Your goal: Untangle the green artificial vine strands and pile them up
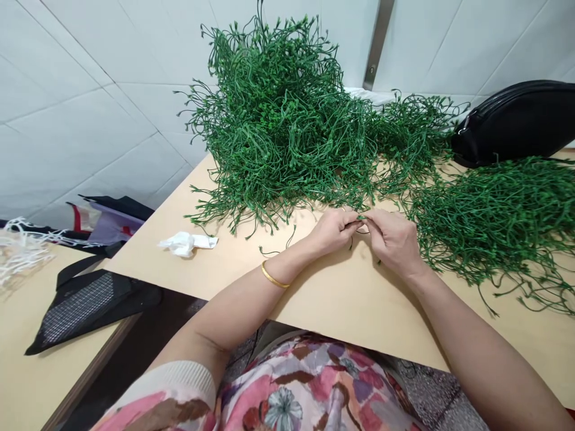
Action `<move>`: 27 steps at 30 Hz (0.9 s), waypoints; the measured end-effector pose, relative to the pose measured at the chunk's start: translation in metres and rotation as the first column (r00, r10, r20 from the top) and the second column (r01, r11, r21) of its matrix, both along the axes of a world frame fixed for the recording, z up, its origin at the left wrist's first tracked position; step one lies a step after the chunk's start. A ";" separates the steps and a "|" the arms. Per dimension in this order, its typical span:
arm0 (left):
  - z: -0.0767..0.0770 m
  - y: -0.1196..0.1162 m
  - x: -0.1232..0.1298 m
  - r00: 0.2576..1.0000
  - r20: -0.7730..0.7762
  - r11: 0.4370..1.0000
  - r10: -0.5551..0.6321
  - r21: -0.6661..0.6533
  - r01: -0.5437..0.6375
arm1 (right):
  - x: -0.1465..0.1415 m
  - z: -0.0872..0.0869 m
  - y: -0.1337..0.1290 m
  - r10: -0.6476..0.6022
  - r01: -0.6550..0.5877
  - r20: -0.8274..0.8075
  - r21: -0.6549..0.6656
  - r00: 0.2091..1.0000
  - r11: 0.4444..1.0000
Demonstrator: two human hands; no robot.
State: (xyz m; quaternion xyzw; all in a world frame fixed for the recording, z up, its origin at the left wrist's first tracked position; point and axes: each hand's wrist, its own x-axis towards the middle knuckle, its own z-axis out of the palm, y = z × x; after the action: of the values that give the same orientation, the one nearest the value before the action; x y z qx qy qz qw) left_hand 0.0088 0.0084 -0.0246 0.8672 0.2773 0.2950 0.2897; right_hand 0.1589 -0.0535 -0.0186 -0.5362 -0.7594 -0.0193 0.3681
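Note:
My left hand (pixel 333 231) and my right hand (pixel 394 240) meet above the table, fingertips pinched together. Between them shows a bit of a thin green plastic stem (pixel 360 218); most of it is hidden by the fingers. Thin dark ends poke out below both hands. Just beyond them rises a big tangled heap of green artificial stems (pixel 287 126) with small budded tips. Another, flatter pile of green stems (pixel 503 215) lies right of my right hand. A few loose stems (pixel 287 242) rest on the table near my left wrist.
A crumpled white tissue (pixel 183 244) lies on the wooden table (pixel 242 269) at left. At the back right stands a black bag (pixel 516 123). On a neighbouring table are a black mesh piece (pixel 85 302) and white strands (pixel 22 251). A tiled wall closes the back.

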 end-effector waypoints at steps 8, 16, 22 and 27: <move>-0.011 0.001 0.009 0.998 0.031 0.998 -0.052 0.022 0.051 | 0.000 0.010 -0.008 0.102 -0.101 -0.043 0.018 0.994 0.995; -0.009 0.018 -0.001 0.972 0.170 0.986 0.159 -0.075 -0.149 | -0.006 0.057 -0.052 0.155 -0.137 -0.194 0.103 0.969 0.985; -0.007 0.021 -0.005 0.929 0.284 0.961 0.236 -0.207 -0.181 | 0.012 0.054 -0.031 -0.159 0.156 -0.001 -0.166 0.987 0.974; -0.005 0.010 -0.002 0.942 0.291 0.970 0.169 -0.219 -0.106 | -0.003 0.010 -0.013 -0.111 0.262 0.339 -0.442 0.934 0.858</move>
State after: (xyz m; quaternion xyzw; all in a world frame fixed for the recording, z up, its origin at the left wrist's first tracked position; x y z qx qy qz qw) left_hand 0.0071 0.0184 -0.0297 0.7554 0.3171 0.4166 0.3940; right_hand 0.1557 -0.0667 -0.0090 -0.6730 -0.7311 0.0520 0.0999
